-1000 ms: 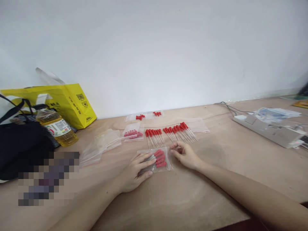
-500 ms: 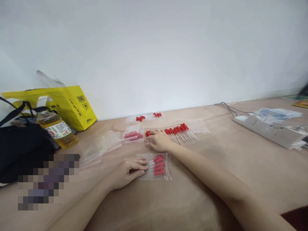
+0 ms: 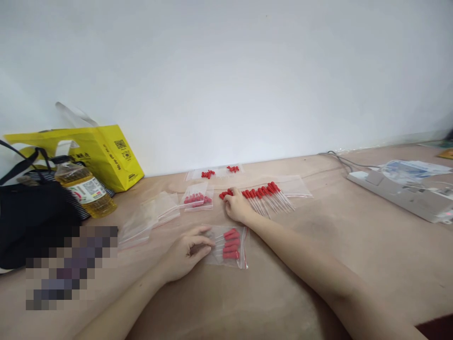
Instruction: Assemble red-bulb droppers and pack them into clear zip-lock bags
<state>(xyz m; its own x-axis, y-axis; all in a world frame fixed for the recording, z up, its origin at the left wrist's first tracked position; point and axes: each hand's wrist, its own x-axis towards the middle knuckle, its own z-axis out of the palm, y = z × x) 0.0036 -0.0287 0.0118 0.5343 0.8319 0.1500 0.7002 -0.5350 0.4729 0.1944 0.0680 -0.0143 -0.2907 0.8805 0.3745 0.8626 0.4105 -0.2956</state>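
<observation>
A clear zip bag lies flat in front of me, with several red-bulbed droppers inside, their thin clear stems pointing left. My left hand rests at the bag's left edge, fingers loosely bent and apart, with the fingertips touching the plastic. Beyond the bag, my right hand has its fingers curled in at the left end of a row of loose droppers. A few red bulbs show past its fingertips, while the stems there are hidden under the hand.
A filled zip bag and flat bags lie on the left. More red-tipped pieces sit near the wall on plastic. An oil bottle, yellow bag and black bag stand left; a power strip lies right.
My right hand has curled its fingers in at the dropper row and shifted slightly right. The bag by my left hand has slid a little left and turned slightly.
</observation>
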